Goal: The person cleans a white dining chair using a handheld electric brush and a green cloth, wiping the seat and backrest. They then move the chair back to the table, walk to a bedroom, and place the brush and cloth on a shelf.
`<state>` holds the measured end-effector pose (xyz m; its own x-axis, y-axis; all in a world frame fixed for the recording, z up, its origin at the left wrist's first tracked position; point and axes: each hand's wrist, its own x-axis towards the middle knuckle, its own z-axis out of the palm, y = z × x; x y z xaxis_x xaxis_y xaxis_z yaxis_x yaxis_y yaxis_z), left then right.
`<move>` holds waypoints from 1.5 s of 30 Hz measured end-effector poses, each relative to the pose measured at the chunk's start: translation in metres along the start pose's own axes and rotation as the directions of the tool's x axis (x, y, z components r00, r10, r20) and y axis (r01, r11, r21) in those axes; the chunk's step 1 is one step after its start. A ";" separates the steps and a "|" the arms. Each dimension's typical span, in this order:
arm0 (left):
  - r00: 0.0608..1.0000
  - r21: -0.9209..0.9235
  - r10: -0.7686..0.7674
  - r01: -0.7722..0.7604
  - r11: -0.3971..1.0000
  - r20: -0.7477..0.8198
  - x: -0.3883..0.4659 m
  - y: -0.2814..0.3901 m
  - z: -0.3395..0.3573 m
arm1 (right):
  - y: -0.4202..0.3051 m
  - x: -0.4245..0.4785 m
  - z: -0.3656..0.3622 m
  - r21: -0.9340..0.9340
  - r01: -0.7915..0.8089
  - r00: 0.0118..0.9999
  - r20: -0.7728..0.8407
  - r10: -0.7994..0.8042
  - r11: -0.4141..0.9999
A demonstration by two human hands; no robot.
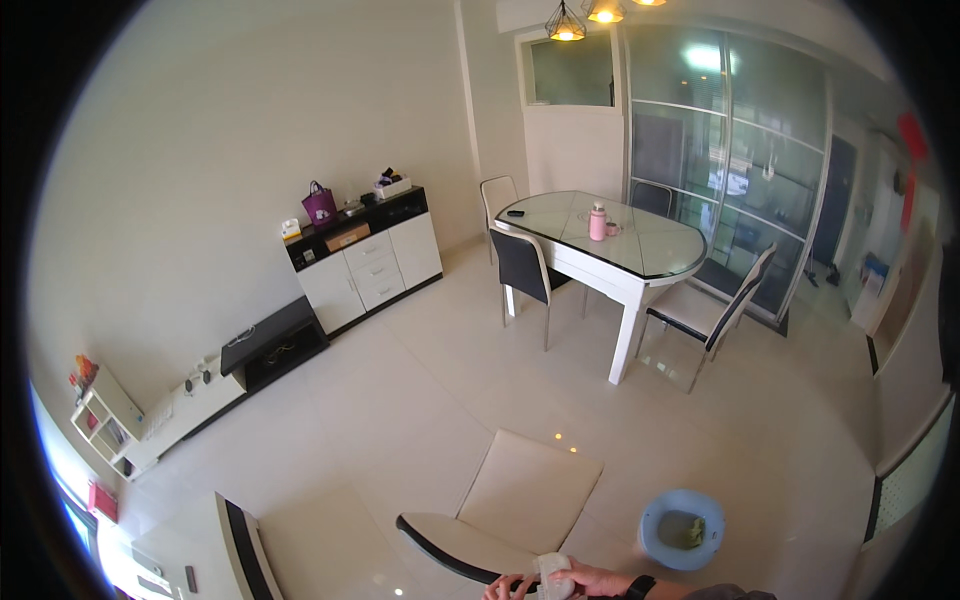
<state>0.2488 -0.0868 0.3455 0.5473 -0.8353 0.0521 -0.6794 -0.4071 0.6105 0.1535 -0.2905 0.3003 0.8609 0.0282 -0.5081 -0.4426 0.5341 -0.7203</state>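
At the bottom edge my right hand [591,577], with a dark band on its wrist, grips a white hand-sized object [553,576]. It looks like a scrubbing brush, though its lower part is cut off by the frame. My left hand [507,587] is close against the left side of that object, fingers bent; whether it grips anything is not clear. Just beyond both hands stands a cream padded chair [531,487] with a black-edged backrest [450,551]. To the right, a light blue basin [651,536] on the floor contains water and a yellow-green cloth [696,531].
A glass-topped dining table [660,259] with several chairs stands farther back, carrying a pink flask [598,223]. Along the left wall run a white sideboard [409,251] and a low TV cabinet [214,394]. A white table [187,536] is at lower left. Glass sliding doors [679,142] are behind.
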 end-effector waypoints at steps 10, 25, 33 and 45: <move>0.959 -0.322 0.283 -0.269 0.908 -0.005 0.010 -0.052 -0.001 | -0.025 -0.003 0.026 -0.083 -0.065 0.996 -0.071 0.059 0.994; 0.914 0.275 -0.358 0.401 0.874 -0.194 0.044 -0.127 -0.097 | -0.044 0.074 -0.058 -0.405 0.143 0.985 0.147 -0.090 0.903; 0.989 0.039 -0.108 0.113 0.993 -0.104 0.078 -0.192 -0.124 | -0.042 0.063 -0.059 -0.602 0.003 0.995 0.078 0.055 0.798; 0.868 -0.053 0.312 -0.317 0.947 0.387 0.161 -0.253 -0.154 | -0.001 0.026 0.036 0.306 -0.110 0.880 -0.412 0.235 0.946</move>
<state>0.5842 -0.0613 0.3210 0.0741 -0.9948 -0.0698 -0.7907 -0.1013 0.6037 0.1851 -0.2600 0.3042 0.5504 -0.1972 -0.8113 -0.4360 0.7608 -0.4807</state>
